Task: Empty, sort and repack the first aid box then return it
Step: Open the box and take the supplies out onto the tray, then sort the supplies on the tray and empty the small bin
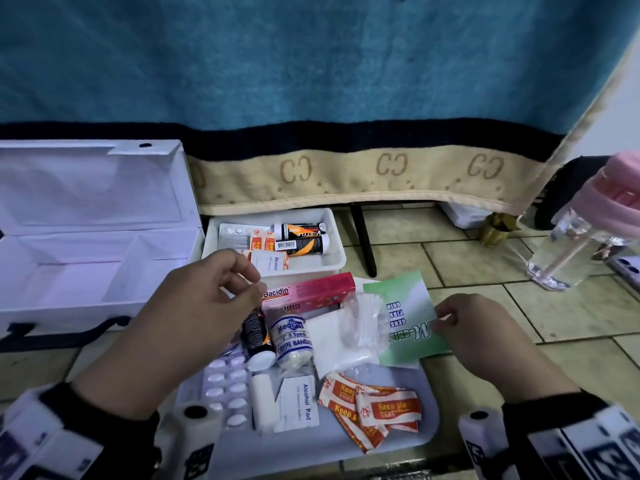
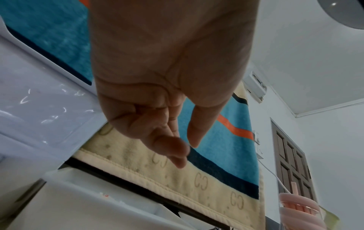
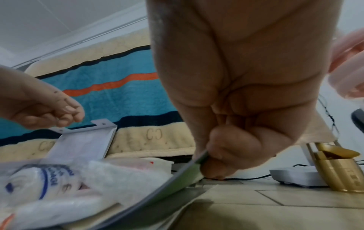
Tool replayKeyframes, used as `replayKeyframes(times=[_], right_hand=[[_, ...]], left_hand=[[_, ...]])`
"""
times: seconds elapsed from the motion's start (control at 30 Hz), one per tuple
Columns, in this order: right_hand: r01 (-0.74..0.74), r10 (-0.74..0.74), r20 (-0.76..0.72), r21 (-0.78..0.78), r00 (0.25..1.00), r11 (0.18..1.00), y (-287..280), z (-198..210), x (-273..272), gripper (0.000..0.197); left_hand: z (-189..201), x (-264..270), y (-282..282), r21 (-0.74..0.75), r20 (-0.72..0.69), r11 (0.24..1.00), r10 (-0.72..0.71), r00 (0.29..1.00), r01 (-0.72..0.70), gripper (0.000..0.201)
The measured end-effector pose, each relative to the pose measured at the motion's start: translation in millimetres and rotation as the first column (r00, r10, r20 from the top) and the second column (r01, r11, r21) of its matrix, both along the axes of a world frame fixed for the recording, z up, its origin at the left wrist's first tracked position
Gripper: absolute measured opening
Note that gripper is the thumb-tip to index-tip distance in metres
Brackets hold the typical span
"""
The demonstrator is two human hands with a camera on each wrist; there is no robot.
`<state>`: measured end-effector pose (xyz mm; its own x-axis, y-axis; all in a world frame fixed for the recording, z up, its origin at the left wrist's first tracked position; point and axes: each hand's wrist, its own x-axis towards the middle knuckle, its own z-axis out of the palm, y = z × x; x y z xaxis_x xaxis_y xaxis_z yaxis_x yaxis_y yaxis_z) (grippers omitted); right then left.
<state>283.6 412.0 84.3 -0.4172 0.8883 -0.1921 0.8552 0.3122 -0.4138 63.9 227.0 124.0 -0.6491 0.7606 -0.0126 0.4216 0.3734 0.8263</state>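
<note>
The white first aid box (image 1: 86, 258) stands open at the left, with nothing in the compartments that show. My left hand (image 1: 254, 284) hovers over the pink Bacidin carton (image 1: 311, 289) with loosely curled fingers (image 2: 173, 149) and holds nothing. My right hand (image 1: 441, 317) pinches the right edge of a green leaflet (image 1: 405, 313), seen edge-on (image 3: 185, 175) in the right wrist view. On the flat tray (image 1: 426, 427) lie a crepe bandage roll (image 1: 291, 337), a black tube (image 1: 256, 334), a blister pack (image 1: 227, 386), an alcohol pad (image 1: 299, 403), plasters (image 1: 377, 410) and a cotton bag (image 1: 360, 323).
A small white tub (image 1: 329, 261) behind the tray holds two tubes, plasters and an alcohol pad. A blue blanket (image 1: 346, 178) hangs along the back. A clear bottle with a pink lid (image 1: 581, 230) and a gold bed foot (image 1: 495, 230) stand on the tiled floor at the right.
</note>
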Motion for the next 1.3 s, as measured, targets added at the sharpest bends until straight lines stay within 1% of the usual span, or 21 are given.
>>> replayKeyframes(times=[0.07, 0.13, 0.23, 0.27, 0.3, 0.37, 0.43, 0.47, 0.53, 0.63, 0.7, 0.77, 0.83, 0.93, 0.97, 1.0, 1.03, 1.1, 1.17, 1.23, 1.3], right_hand=[[-0.043, 0.044, 0.038, -0.011, 0.998, 0.999, -2.3, -3.1, -7.1, 0.016], [-0.096, 0.097, 0.059, -0.01, 0.994, 0.995, -5.0, -4.0, -13.4, 0.017], [-0.158, 0.16, 0.06, -0.043, 0.985, 0.987, -4.6, 0.9, -15.0, 0.015], [-0.159, 0.161, 0.07, -0.039, 0.984, 0.987, -3.0, 6.5, -13.8, 0.015], [-0.156, 0.158, 0.084, -0.027, 0.984, 0.987, -1.0, 13.5, -12.2, 0.017], [-0.164, 0.163, 0.099, -0.003, 0.982, 0.986, 3.3, 29.6, -10.3, 0.024], [-0.21, 0.206, 0.102, 0.03, 0.973, 0.977, 5.8, 47.0, -14.8, 0.029], [-0.251, 0.245, 0.108, 0.036, 0.963, 0.967, 5.8, 56.0, -20.0, 0.031], [-0.359, 0.352, 0.139, 0.031, 0.926, 0.933, 3.3, 70.7, -35.0, 0.033], [-0.552, 0.528, 0.239, 0.042, 0.815, 0.833, -1.6, 83.7, -69.4, 0.034], [-0.661, 0.623, 0.295, 0.041, 0.725, 0.749, -3.7, 83.5, -95.9, 0.035], [-0.724, 0.671, 0.351, 0.029, 0.653, 0.689, -5.9, 81.1, -120.1, 0.035], [-0.766, 0.688, 0.415, 0.036, 0.596, 0.642, -6.7, 76.0, -142.5, 0.032], [-0.795, 0.696, 0.46, 0.035, 0.551, 0.606, -3.7, 63.7, -174.3, 0.031], [-0.802, 0.701, 0.468, 0.031, 0.538, 0.596, -3.8, 59.8, -183.3, 0.032], [-0.811, 0.708, 0.472, 0.026, 0.525, 0.584, -4.2, 55.0, -190.6, 0.032], [-0.825, 0.722, 0.471, 0.022, 0.507, 0.565, -5.3, 50.7, -196.7, 0.032], [-0.853, 0.74, 0.494, 0.007, 0.457, 0.522, -10.3, 42.3, -204.6, 0.031], [-0.86, 0.739, 0.521, -0.016, 0.428, 0.51, -14.4, 34.0, -209.3, 0.031], [-0.85, 0.736, 0.507, -0.013, 0.448, 0.527, -17.0, 29.2, -211.0, 0.029], [-0.825, 0.727, 0.45, 0.042, 0.519, 0.563, -17.9, 30.8, -209.3, 0.025]], left_hand=[[-0.1, -3.8, -3.3, -0.019, -0.002, 1.0, 0.023, 1.0, -0.023, 0.009], [0.8, -11.7, -6.2, -0.031, -0.047, 0.997, 0.063, 0.997, -0.064, 0.011], [5.6, -28.9, -11.1, -0.09, -0.209, 0.989, 0.098, 0.973, -0.119, 0.007], [6.9, -37.0, -12.6, -0.137, -0.281, 0.983, 0.082, 0.956, -0.124, 0.007], [6.2, -47.1, -14.4, -0.213, -0.344, 0.969, 0.044, 0.938, -0.124, 0.014], [3.8, -67.9, -17.7, -0.408, -0.404, 0.904, -0.049, 0.913, -0.132, 0.034], [2.4, -84.1, -21.0, -0.576, -0.355, 0.808, -0.116, 0.928, -0.12, 0.049], [1.8, -89.5, -22.3, -0.637, -0.315, 0.765, -0.152, 0.937, -0.09, 0.051], [-1.3, -98.5, -23.2, -0.697, -0.241, 0.717, -0.21, 0.948, -0.019, 0.052], [-9.5, -106.0, -24.2, -0.766, -0.231, 0.643, -0.282, 0.931, 0.005, 0.06], [-14.8, -108.7, -24.3, -0.807, -0.236, 0.591, -0.319, 0.918, -0.002, 0.057], [-19.5, -110.9, -24.0, -0.81, -0.22, 0.587, -0.324, 0.92, 0.013, 0.057], [-24.8, -114.9, -24.4, -0.794, -0.19, 0.606, -0.314, 0.93, 0.043, 0.063], [-31.5, -123.1, -25.7, -0.761, -0.111, 0.634, -0.338, 0.935, 0.139, 0.09], [-31.8, -123.4, -26.6, -0.764, -0.104, 0.625, -0.366, 0.925, 0.161, 0.097], [-33.6, -123.9, -27.2, -0.777, -0.097, 0.606, -0.379, 0.92, 0.168, 0.099], [-34.1, -122.7, -27.3, -0.792, -0.098, 0.59, -0.379, 0.92, 0.158, 0.095], [-35.3, -120.5, -27.7, -0.784, -0.113, 0.61, -0.32, 0.941, 0.113, 0.076], [-37.4, -120.5, -26.1, -0.762, -0.132, 0.643, -0.273, 0.953, 0.079, 0.053], [-39.8, -121.7, -24.8, -0.749, -0.162, 0.66, -0.28, 0.946, 0.067, 0.044], [-43.9, -122.7, -23.7, -0.743, -0.188, 0.667, -0.289, 0.939, 0.057, 0.044]])
